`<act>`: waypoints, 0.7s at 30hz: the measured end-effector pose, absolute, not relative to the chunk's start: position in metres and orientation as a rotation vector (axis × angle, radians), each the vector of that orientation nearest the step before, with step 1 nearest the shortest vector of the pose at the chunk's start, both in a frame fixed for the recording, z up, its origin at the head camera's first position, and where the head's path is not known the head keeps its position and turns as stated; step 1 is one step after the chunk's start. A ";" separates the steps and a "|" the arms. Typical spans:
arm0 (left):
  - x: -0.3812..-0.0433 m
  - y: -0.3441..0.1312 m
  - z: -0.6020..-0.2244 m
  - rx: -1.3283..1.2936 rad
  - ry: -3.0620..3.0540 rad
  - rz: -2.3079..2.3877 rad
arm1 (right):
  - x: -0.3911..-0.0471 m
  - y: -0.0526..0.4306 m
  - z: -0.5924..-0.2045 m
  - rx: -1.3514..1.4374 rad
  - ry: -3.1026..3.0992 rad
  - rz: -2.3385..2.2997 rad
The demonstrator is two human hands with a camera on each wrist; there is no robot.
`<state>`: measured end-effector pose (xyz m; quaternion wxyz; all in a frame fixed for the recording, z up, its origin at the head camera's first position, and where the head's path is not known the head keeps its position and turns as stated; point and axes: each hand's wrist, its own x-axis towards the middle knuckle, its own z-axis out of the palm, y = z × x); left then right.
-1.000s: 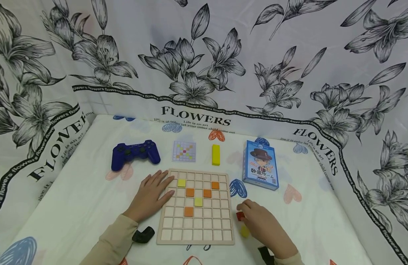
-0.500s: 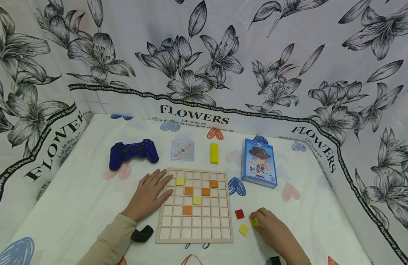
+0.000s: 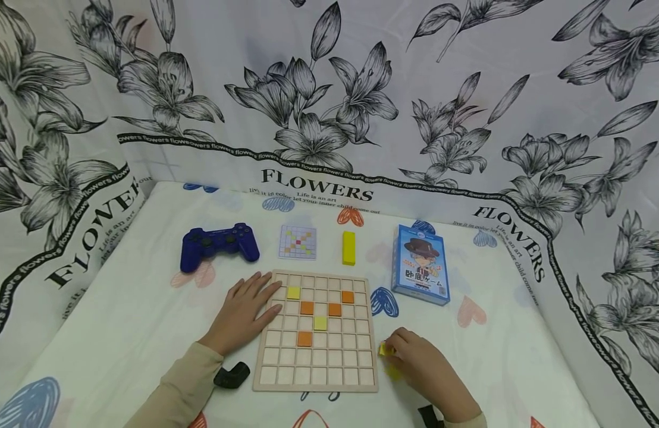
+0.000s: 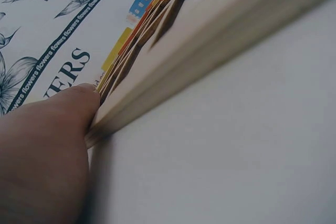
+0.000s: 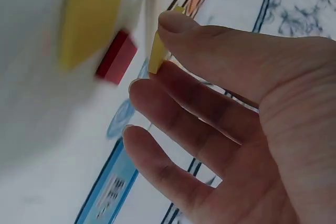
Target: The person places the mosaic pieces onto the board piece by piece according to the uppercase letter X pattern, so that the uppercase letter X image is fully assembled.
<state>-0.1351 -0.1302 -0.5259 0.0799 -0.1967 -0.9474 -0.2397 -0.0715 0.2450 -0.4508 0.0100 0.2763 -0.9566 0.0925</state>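
Observation:
My left hand lies with extended fingers over the left edge of a wooden grid board; in the left wrist view its thumb touches the board's rim. Orange tiles and yellow tiles sit in several of its cells. Just right of the board, my right hand pinches a yellow square tile between thumb and index finger, above the cloth. On the cloth near it lie another yellow tile and a red tile; the red one is hidden in the head view.
Behind the board stand a blue game controller, a small card with a coloured grid, a yellow bar and a blue box with a cartoon figure. A black curved object lies beside the left sleeve.
My right hand moved right from the red tile, picked up a yellow tile, then came back left with it toward the board. The left hand has stayed on the board.

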 end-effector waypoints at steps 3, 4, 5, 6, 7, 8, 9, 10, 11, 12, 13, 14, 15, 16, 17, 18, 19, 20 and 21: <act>-0.136 -0.130 -0.527 -0.591 -2.817 -0.715 | -0.077 0.229 -0.450 0.979 -2.920 0.270; -0.136 -0.130 -0.527 -0.590 -2.810 -0.715 | -0.079 0.223 -0.450 1.013 -2.903 0.268; -0.135 -0.130 -0.527 -0.591 -2.803 -0.716 | -0.081 0.217 -0.448 1.046 -2.890 0.274; -0.135 -0.130 -0.527 -0.590 -2.803 -0.718 | -0.083 0.211 -0.447 1.081 -2.879 0.284; -0.135 -0.131 -0.528 -0.587 -2.807 -0.715 | -0.085 0.205 -0.446 1.114 -2.871 0.287; -0.135 -0.131 -0.528 -0.583 -2.811 -0.714 | -0.088 0.200 -0.446 1.145 -2.869 0.288; -0.135 -0.131 -0.528 -0.579 -2.819 -0.713 | -0.090 0.194 -0.445 1.177 -2.865 0.293; -0.134 -0.132 -0.528 -0.577 -2.827 -0.713 | -0.092 0.189 -0.445 1.201 -2.865 0.297; -0.134 -0.132 -0.528 -0.577 -2.833 -0.713 | -0.094 0.185 -0.445 1.227 -2.859 0.300; -0.134 -0.132 -0.528 -0.574 -2.841 -0.714 | -0.096 0.181 -0.446 1.250 -2.849 0.297; -0.134 -0.132 -0.528 -0.573 -2.847 -0.716 | -0.098 0.178 -0.447 1.267 -2.839 0.285; -0.134 -0.132 -0.528 -0.573 -2.846 -0.719 | -0.099 0.175 -0.449 1.283 -2.829 0.277; -0.134 -0.131 -0.528 -0.574 -2.847 -0.720 | -0.101 0.173 -0.450 1.296 -2.818 0.266; -0.135 -0.131 -0.528 -0.576 -2.842 -0.722 | -0.102 0.172 -0.452 1.304 -2.809 0.251; -0.135 -0.131 -0.527 -0.578 -2.837 -0.725 | -0.103 0.170 -0.453 1.311 -2.801 0.233; -0.135 -0.131 -0.527 -0.579 -2.832 -0.724 | -0.104 0.169 -0.455 1.317 -2.795 0.214; -0.135 -0.130 -0.526 -0.580 -2.827 -0.723 | -0.105 0.168 -0.456 1.320 -2.791 0.192; -0.135 -0.130 -0.526 -0.583 -2.821 -0.717 | -0.106 0.168 -0.457 1.324 -2.786 0.176; -0.135 -0.130 -0.526 -0.584 -2.820 -0.712 | -0.106 0.167 -0.458 1.326 -2.781 0.160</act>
